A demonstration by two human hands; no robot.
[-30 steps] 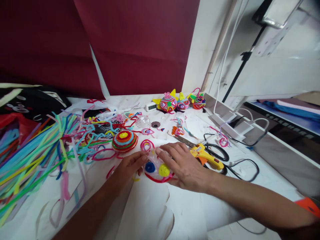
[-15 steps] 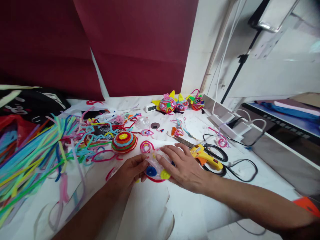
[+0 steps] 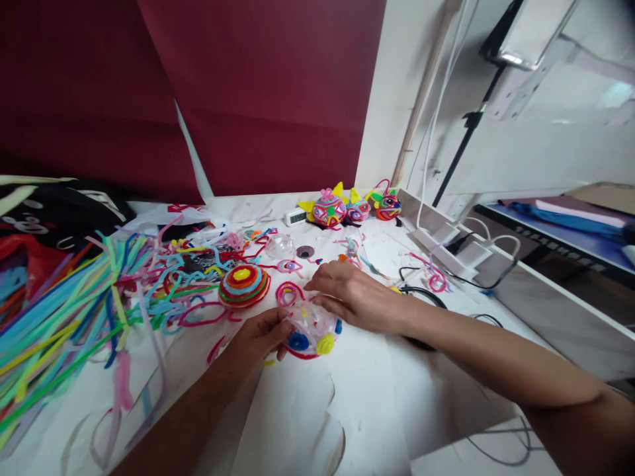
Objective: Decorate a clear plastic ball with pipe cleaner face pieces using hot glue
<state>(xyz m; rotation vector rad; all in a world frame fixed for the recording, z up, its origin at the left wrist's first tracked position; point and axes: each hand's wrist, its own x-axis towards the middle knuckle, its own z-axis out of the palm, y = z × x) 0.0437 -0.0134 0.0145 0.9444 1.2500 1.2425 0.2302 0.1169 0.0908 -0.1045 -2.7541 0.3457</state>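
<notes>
My left hand (image 3: 265,336) pinches the left edge of a clear plastic half-ball (image 3: 313,320). Blue and yellow pipe-cleaner coils and a red rim decorate it. My right hand (image 3: 350,294) hovers over the upper right of the half-ball, thumb and fingers apart, nothing visible between them. Its fingertips come close to a pink, red and yellow pipe-cleaner spiral (image 3: 288,295) just behind the half-ball. Whether they touch the spiral, I cannot tell. A striped pipe-cleaner dome (image 3: 244,286) rests to the left of the spiral.
Loose pipe cleaners (image 3: 64,311) are heaped at the left. Finished pipe-cleaner ornaments (image 3: 330,210) stand at the back beside a small digital timer (image 3: 296,217). Another clear half-ball (image 3: 280,246) lies mid-table. Plugs and cables (image 3: 459,248) line the right edge. My right forearm covers the glue gun and scissors.
My right hand has lifted off the decorated half-ball and moved up towards the pink spiral. My left hand keeps its grip. The forearm now hides most of the glue gun and scissors.
</notes>
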